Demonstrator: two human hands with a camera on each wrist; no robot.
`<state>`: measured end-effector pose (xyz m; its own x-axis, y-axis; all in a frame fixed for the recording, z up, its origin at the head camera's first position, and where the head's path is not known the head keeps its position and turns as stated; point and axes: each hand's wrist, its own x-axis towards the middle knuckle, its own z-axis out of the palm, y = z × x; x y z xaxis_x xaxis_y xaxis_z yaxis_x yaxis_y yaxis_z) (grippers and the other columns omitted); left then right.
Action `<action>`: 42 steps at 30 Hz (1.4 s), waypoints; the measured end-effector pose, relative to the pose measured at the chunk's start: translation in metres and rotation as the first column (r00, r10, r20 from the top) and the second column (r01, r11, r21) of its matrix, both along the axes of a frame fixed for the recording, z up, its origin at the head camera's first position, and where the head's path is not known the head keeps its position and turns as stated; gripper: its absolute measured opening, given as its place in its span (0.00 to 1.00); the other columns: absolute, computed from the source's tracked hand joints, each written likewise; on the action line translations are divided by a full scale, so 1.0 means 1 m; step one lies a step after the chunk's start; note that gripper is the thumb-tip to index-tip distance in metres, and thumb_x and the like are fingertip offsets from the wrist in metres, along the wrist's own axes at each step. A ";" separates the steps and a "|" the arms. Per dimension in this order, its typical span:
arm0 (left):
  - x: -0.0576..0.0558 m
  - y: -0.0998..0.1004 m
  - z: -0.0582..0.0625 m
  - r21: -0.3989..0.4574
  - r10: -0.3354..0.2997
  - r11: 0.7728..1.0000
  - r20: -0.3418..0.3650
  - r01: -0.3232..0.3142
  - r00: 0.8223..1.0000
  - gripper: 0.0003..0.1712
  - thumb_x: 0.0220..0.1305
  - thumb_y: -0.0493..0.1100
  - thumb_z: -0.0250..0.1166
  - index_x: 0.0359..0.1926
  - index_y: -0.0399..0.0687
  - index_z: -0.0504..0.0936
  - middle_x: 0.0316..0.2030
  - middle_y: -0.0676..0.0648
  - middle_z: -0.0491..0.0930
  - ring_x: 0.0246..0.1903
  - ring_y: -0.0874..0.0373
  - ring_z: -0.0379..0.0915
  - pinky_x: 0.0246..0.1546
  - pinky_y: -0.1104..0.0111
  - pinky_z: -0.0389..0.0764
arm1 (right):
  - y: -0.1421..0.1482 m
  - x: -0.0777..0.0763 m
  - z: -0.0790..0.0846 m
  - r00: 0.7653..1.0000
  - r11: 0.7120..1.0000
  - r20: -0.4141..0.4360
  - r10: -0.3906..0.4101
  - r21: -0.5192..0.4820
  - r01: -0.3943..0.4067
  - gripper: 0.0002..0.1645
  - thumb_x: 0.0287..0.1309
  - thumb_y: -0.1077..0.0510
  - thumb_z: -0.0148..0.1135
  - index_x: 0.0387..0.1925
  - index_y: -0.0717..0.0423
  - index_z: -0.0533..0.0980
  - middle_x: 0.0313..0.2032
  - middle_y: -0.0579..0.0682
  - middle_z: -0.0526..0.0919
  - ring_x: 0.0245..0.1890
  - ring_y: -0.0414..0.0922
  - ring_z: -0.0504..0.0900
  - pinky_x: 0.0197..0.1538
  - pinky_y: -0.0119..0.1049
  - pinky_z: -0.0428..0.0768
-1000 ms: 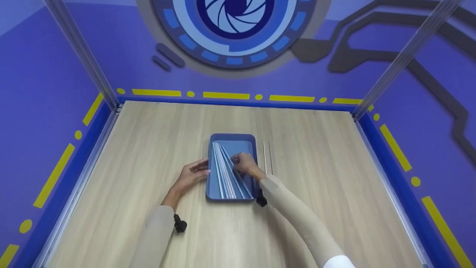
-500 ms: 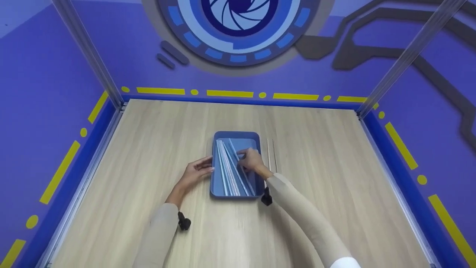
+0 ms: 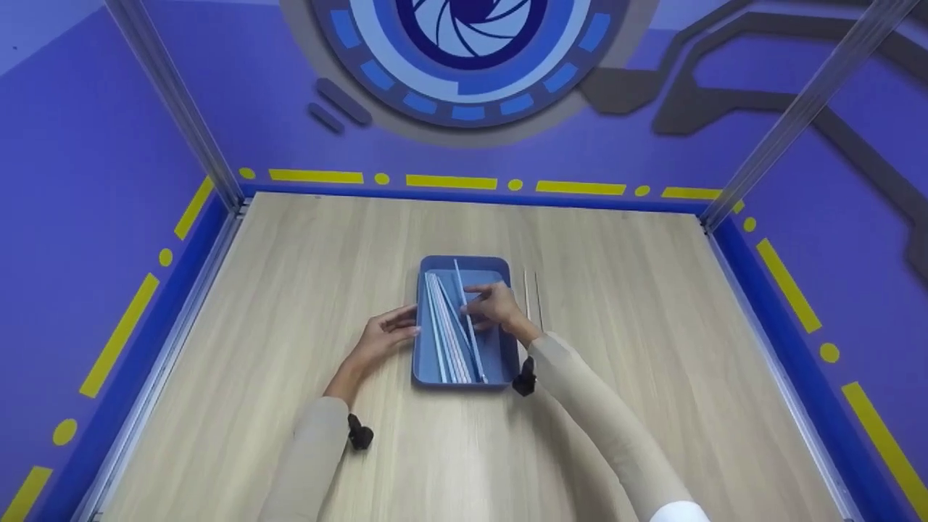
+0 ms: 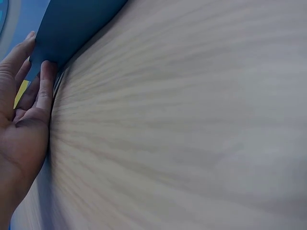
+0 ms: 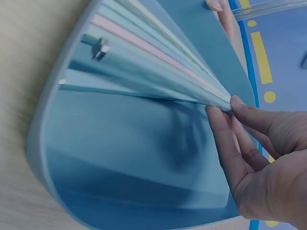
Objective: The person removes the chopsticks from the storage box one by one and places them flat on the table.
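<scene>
A blue rectangular tray [image 3: 500, 359] holds several long, slender chopsticks [image 3: 444, 330], pale blue, white and pink, lying close together along its left side. My right hand [image 3: 495, 304] pinches one light blue chopstick [image 3: 459, 275] between thumb and fingers. In the right wrist view, that held chopstick [image 5: 148, 69] has its near end raised off the tray floor, above another pale stick. My left hand [image 3: 380, 337] has its fingers extended, the tips touching the outside of the tray's left wall [image 4: 81, 28]. Thumb and fingers are apart there.
Two thin metallic-looking sticks [image 3: 528, 293] lie side by side on the wooden table [image 3: 616, 312], just right of the tray. Blue panels [image 3: 464, 156] with yellow marks stand round the back and sides. Small black cameras [image 3: 360, 433] sit on both wrists.
My right hand has lifted one light blue chopstick away from the others and shifted slightly to the right; the stick stands apart from the bunch. The left hand stays at the tray wall.
</scene>
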<state>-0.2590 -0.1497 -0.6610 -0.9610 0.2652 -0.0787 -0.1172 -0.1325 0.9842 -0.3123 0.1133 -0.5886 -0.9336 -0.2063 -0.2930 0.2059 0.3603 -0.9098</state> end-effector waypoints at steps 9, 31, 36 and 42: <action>0.001 -0.001 0.001 -0.021 0.002 1.000 -0.007 -0.003 1.000 0.36 0.65 0.32 0.68 0.72 0.34 0.68 0.65 0.27 0.73 0.63 0.42 0.75 0.59 0.70 0.85 | 0.014 -0.002 0.008 0.996 0.995 0.076 -0.051 -0.084 0.057 0.30 0.58 0.70 0.71 0.62 0.65 0.77 0.39 0.60 0.91 0.34 0.43 0.89 0.32 0.38 0.92; 0.004 -0.001 -0.003 -0.055 0.024 0.998 -0.013 -0.024 1.000 0.35 0.66 0.34 0.69 0.72 0.36 0.70 0.64 0.29 0.75 0.63 0.42 0.75 0.58 0.72 0.85 | 0.073 -0.006 0.030 0.999 0.999 0.021 -0.047 -0.016 0.047 0.30 0.64 0.66 0.67 0.66 0.66 0.73 0.46 0.63 0.89 0.39 0.46 0.89 0.40 0.39 0.93; 0.003 0.000 -0.002 -0.065 0.024 0.998 -0.022 -0.025 0.999 0.35 0.65 0.34 0.70 0.71 0.36 0.70 0.64 0.29 0.75 0.62 0.44 0.76 0.58 0.72 0.85 | 0.094 -0.007 0.033 0.998 0.998 0.028 -0.061 -0.009 0.062 0.29 0.65 0.69 0.63 0.67 0.67 0.72 0.47 0.65 0.89 0.35 0.44 0.88 0.37 0.37 0.92; 0.001 -0.001 0.000 -0.095 0.020 0.995 -0.031 -0.023 0.999 0.34 0.66 0.35 0.70 0.71 0.36 0.70 0.64 0.30 0.76 0.63 0.44 0.76 0.57 0.74 0.85 | 0.116 -0.008 0.036 0.994 0.995 0.046 -0.102 -0.006 0.103 0.31 0.64 0.69 0.64 0.68 0.67 0.70 0.49 0.67 0.87 0.39 0.49 0.90 0.37 0.37 0.92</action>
<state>-0.2576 -0.1505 -0.6607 -0.9686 0.2373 -0.0742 -0.0860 -0.0396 0.9955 -0.3206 0.2297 -0.5528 -0.9357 -0.1129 -0.3343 0.2826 0.3277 -0.9015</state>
